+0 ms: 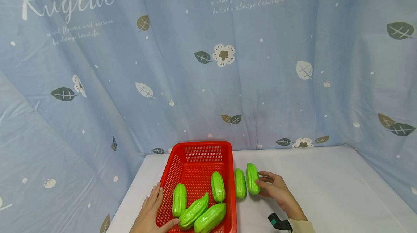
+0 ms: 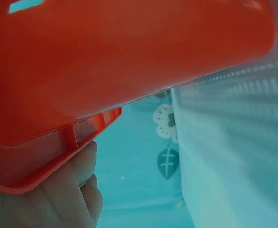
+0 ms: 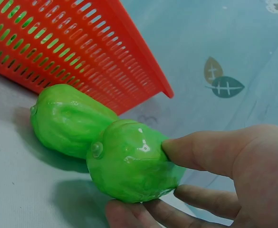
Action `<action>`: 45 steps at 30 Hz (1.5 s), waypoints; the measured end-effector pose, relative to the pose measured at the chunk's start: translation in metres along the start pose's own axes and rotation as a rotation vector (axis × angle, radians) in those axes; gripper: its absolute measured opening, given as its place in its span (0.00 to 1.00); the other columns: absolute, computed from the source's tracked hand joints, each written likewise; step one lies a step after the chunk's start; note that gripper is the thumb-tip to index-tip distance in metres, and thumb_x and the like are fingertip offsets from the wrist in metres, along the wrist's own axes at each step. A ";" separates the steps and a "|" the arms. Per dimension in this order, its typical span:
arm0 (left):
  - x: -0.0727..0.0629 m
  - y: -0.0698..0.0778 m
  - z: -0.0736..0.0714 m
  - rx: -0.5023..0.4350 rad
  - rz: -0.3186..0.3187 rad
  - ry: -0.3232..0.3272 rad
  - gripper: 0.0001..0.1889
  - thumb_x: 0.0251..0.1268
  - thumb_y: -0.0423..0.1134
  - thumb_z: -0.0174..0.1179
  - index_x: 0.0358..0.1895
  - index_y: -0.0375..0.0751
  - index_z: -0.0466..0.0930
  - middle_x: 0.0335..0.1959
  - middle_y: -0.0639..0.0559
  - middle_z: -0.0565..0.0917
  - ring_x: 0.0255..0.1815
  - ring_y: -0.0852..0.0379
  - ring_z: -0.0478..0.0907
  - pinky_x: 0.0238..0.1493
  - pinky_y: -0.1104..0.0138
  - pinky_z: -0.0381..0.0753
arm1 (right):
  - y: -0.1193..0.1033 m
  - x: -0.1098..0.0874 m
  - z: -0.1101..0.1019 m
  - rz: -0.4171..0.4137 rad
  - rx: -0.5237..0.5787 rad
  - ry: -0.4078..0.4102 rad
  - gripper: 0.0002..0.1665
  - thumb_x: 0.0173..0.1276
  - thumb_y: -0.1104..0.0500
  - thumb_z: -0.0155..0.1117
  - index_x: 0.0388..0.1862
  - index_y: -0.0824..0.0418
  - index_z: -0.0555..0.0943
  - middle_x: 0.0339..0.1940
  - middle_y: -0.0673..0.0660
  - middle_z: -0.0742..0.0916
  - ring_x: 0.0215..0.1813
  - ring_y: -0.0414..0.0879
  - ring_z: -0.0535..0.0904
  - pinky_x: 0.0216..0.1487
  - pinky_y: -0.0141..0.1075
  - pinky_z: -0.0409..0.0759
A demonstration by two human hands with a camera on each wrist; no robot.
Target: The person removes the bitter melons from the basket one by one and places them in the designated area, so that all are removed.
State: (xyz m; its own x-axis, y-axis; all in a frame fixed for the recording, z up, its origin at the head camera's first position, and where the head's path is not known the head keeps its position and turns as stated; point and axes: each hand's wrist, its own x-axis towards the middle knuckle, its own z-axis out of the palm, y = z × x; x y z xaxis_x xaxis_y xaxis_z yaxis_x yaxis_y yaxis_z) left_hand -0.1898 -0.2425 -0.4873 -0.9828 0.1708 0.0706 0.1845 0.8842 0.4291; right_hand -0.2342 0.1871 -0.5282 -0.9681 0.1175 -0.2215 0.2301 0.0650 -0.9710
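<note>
A red plastic basket [image 1: 229,189] with slotted sides stands on the white table. My left hand [image 1: 150,207] holds its left rim, thumb reaching over to the inside and fingers along the outside. Several green ridged gourds [image 1: 180,200] lie in the basket. Beside its right wall lies another gourd [image 1: 240,183], outside on the table. My right hand [image 1: 275,191] pinches the outermost gourd [image 3: 134,161], its thumb on the upper side and fingertips underneath. That gourd overlaps its neighbour [image 3: 70,118] in the right wrist view.
A blue curtain [image 1: 182,80] printed with leaves and flowers hangs behind the table and along its sides. The white tabletop [image 1: 332,189] stretches out to the right of my right hand. A black strap device [image 1: 279,222] sits at the right wrist.
</note>
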 end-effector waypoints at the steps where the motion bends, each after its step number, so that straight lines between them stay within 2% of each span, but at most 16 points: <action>1: 0.000 0.000 0.000 -0.007 -0.003 -0.003 0.63 0.51 0.73 0.66 0.81 0.32 0.55 0.86 0.39 0.52 0.84 0.34 0.53 0.76 0.31 0.58 | 0.000 0.000 0.000 0.002 -0.004 0.001 0.33 0.69 0.63 0.68 0.70 0.74 0.72 0.62 0.74 0.80 0.48 0.50 0.87 0.46 0.48 0.91; 10: 0.000 0.001 0.001 -0.024 -0.006 -0.005 0.64 0.51 0.73 0.67 0.81 0.31 0.54 0.86 0.41 0.51 0.85 0.33 0.50 0.77 0.31 0.57 | -0.001 0.002 0.000 0.022 -0.049 0.002 0.34 0.69 0.63 0.68 0.71 0.74 0.71 0.63 0.75 0.80 0.45 0.49 0.88 0.45 0.47 0.91; 20: 0.001 0.000 0.001 -0.003 0.053 0.063 0.61 0.52 0.71 0.68 0.80 0.29 0.57 0.85 0.38 0.55 0.83 0.32 0.54 0.75 0.30 0.60 | -0.003 0.002 0.001 0.008 -0.072 0.001 0.35 0.69 0.63 0.68 0.71 0.74 0.71 0.63 0.76 0.79 0.44 0.49 0.88 0.46 0.47 0.90; 26: 0.002 0.001 -0.001 0.003 0.049 0.065 0.62 0.51 0.71 0.67 0.80 0.29 0.58 0.84 0.37 0.56 0.83 0.32 0.54 0.75 0.30 0.60 | -0.002 0.004 0.003 -0.010 -0.075 -0.003 0.34 0.68 0.64 0.67 0.70 0.75 0.71 0.61 0.75 0.80 0.44 0.50 0.88 0.45 0.48 0.90; 34: 0.001 0.002 -0.001 0.009 0.040 0.050 0.62 0.52 0.72 0.66 0.80 0.30 0.57 0.85 0.37 0.55 0.83 0.32 0.54 0.74 0.29 0.60 | 0.002 0.006 0.004 -0.003 -0.084 -0.001 0.34 0.68 0.64 0.67 0.70 0.75 0.71 0.62 0.75 0.80 0.44 0.49 0.88 0.46 0.47 0.90; 45: -0.002 0.001 0.001 0.008 0.052 0.064 0.61 0.51 0.71 0.68 0.79 0.28 0.58 0.84 0.37 0.56 0.83 0.32 0.55 0.73 0.29 0.62 | 0.004 0.005 0.004 0.011 -0.086 -0.007 0.35 0.68 0.64 0.67 0.71 0.75 0.70 0.62 0.76 0.79 0.43 0.49 0.88 0.46 0.49 0.90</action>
State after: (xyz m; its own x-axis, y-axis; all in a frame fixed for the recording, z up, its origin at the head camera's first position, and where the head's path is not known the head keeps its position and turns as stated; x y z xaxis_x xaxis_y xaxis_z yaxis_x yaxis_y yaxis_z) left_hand -0.1878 -0.2417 -0.4880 -0.9705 0.1886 0.1499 0.2350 0.8786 0.4158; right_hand -0.2380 0.1835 -0.5339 -0.9661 0.1119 -0.2327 0.2478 0.1488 -0.9573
